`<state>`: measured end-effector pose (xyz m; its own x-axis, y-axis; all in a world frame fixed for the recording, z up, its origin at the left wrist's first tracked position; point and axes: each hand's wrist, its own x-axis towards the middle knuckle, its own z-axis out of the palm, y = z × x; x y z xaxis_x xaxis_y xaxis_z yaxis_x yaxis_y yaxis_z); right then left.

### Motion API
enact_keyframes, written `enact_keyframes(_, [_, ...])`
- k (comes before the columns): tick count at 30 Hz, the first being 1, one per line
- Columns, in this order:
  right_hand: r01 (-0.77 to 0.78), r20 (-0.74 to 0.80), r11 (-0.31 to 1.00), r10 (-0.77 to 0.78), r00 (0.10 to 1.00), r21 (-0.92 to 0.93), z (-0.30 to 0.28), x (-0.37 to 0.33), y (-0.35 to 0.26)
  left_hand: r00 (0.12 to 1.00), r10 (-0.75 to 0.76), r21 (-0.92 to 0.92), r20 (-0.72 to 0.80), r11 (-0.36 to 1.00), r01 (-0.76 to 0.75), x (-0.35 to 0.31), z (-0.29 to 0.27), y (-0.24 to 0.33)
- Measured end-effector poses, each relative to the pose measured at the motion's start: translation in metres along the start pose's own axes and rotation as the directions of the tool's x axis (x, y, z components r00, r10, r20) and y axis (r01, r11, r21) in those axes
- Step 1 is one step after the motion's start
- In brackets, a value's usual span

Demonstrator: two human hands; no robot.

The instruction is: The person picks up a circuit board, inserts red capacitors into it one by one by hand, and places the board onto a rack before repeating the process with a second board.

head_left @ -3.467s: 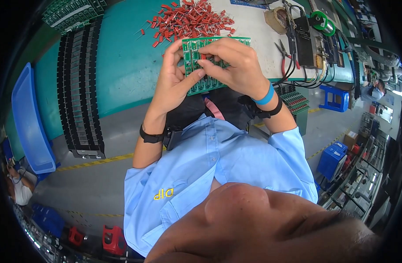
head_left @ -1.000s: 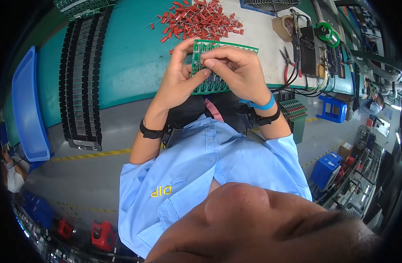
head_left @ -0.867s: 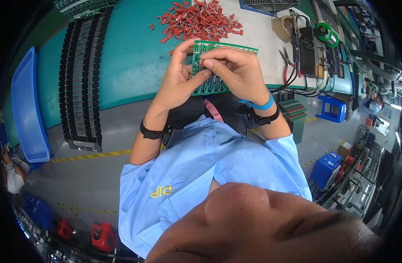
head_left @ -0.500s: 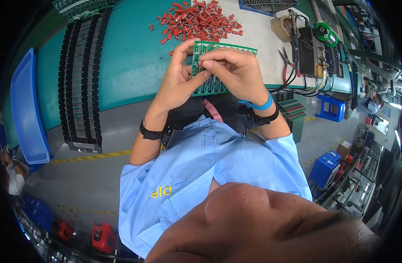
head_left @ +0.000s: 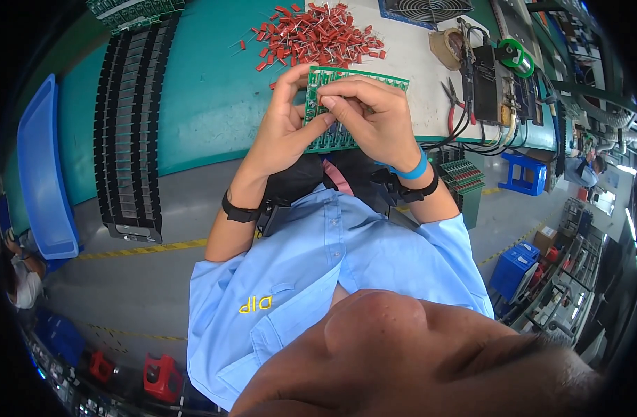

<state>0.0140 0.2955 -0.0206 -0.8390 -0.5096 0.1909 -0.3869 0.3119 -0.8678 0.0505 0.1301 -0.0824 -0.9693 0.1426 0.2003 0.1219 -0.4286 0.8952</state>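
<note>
A green circuit board [head_left: 332, 74] in a multi-unit panel is held over the front edge of the bench. My left hand [head_left: 275, 135] grips its left side, fingers behind the edge and thumb across the front. Against the board's left part, my right hand [head_left: 382, 124] pinches a small red capacitor [head_left: 321, 101] between thumb and forefinger; its leads are hidden. Both thumb tips come close together there. Just beyond the board lies a heap of red capacitors [head_left: 318, 36] with long wire leads.
A black slotted rack [head_left: 128, 132] and a blue tray [head_left: 46, 167] are on the left. To the right are red-handled pliers [head_left: 452, 104], cables, a green solder spool [head_left: 515, 57] and a fan [head_left: 430, 8]. Filled boards [head_left: 461, 174] stand below the bench edge, near a blue stool [head_left: 524, 174].
The whole view has shifted very slightly. My hands keep the same hold on the board and the red capacitor.
</note>
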Motion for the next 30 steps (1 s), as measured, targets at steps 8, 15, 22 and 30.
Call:
enact_keyframes(8, [0.045,-0.068,0.999,-0.046,0.997,-0.014,0.005,-0.002,0.002,1.0,-0.022,-0.035,-0.012,0.999,0.022,-0.003,-0.001,-0.002])
enact_keyframes(15, [0.105,-0.035,0.986,-0.111,0.993,-0.13,0.003,0.003,-0.01,0.999,0.035,0.021,-0.011,0.999,-0.035,-0.002,-0.001,-0.004])
enact_keyframes(22, [0.128,-0.032,0.982,-0.134,0.99,-0.139,0.003,0.003,-0.008,0.998,-0.065,-0.079,-0.017,0.995,0.064,-0.004,-0.001,0.0])
enact_keyframes(30, [0.229,-0.05,0.926,-0.255,0.966,-0.299,0.01,0.011,-0.011,0.999,-0.041,-0.021,0.01,0.999,0.041,-0.005,-0.004,-0.001])
